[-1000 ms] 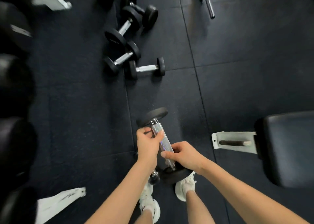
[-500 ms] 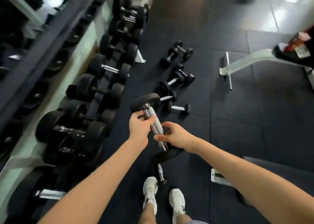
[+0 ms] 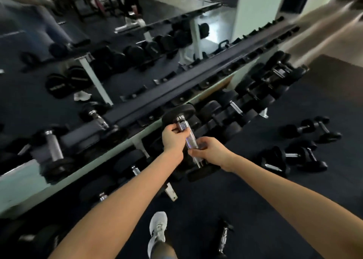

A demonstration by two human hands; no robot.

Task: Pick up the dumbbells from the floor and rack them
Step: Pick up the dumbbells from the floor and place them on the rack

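**Now up at the rack**

Left hand (image 3: 173, 138) grips the top of the chrome handle (image 3: 189, 141), right hand (image 3: 211, 150) pinches lower down. The dumbbell (image 3: 177, 114), knurled bar between 2 black disc heads, hangs tilted before the rack (image 3: 137, 109); 1 second ago it hung low over the floor (image 3: 255, 209). Pick-up looks done, racking remains.

both hands (image 3: 173, 138) gripping dumbbell (image 3: 189, 140), rack (image 3: 149, 105) behind
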